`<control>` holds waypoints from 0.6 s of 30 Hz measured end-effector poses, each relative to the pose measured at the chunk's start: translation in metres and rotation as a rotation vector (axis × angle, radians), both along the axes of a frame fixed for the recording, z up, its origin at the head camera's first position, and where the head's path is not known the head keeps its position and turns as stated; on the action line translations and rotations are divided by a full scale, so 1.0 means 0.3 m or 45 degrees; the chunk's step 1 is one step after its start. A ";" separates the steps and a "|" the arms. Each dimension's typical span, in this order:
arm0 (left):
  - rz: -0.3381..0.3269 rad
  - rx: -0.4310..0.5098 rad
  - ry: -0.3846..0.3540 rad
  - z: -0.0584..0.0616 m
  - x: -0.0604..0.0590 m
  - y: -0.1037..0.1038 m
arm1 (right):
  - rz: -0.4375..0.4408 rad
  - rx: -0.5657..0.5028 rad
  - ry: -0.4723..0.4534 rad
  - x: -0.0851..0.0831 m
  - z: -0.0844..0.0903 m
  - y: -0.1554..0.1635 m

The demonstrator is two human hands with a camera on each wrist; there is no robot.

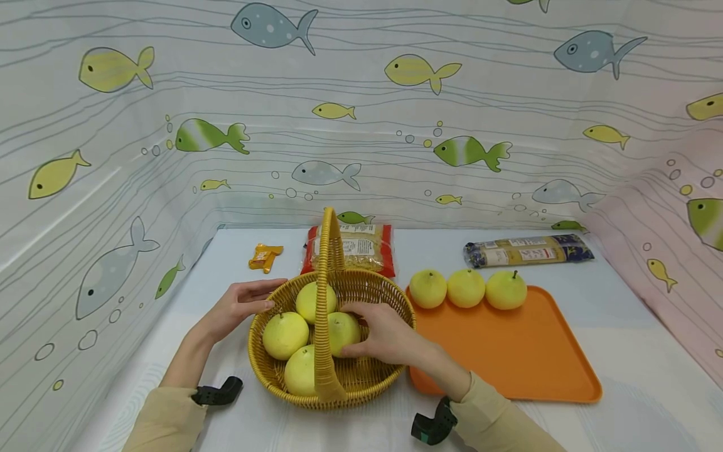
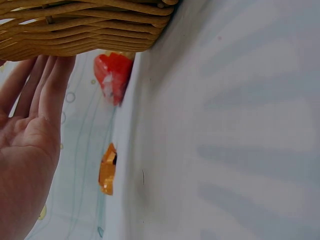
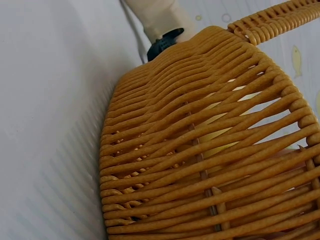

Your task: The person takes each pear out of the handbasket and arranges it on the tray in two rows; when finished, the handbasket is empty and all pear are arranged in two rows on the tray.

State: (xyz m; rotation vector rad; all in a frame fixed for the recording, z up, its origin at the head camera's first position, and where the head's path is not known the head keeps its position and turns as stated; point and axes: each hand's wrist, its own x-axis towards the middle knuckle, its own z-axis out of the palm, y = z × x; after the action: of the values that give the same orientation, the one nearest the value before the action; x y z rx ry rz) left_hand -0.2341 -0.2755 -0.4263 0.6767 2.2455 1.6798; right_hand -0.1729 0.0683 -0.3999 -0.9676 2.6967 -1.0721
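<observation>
A wicker basket [image 1: 369,390] with a tall arched handle [image 1: 322,314] stands on the table and holds several round, pale yellow pears [image 1: 285,336]. My right hand [image 1: 386,333] reaches inside over the right rim, thumb and fingers around one pear [image 1: 344,333] just right of the handle. At the basket's left rim, my left hand [image 1: 240,304] touches the outside with extended fingers. The left wrist view shows that palm [image 2: 27,135] under the weave. In the right wrist view the basket's woven side [image 3: 200,150] hides the right hand.
An orange tray [image 1: 497,358] lies to the right, with 3 pears [image 1: 465,289] in a row along its far edge. Behind the basket are a red-edged clear food bag [image 1: 358,248] and a small orange packet [image 1: 264,257]. A long patterned package [image 1: 528,250] lies at the back right.
</observation>
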 end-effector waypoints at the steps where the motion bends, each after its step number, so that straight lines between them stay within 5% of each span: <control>1: -0.002 0.002 0.002 0.000 0.000 0.000 | 0.000 -0.001 0.001 -0.001 -0.002 -0.001; 18: -0.031 0.030 0.002 -0.001 -0.004 -0.003 | 0.013 0.042 0.063 0.002 -0.003 -0.004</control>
State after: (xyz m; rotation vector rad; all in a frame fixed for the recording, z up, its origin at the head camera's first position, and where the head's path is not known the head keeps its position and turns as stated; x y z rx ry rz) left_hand -0.2354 -0.2764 -0.4267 0.7078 2.2127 1.6979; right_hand -0.1723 0.0671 -0.4009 -1.0147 2.7363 -1.0115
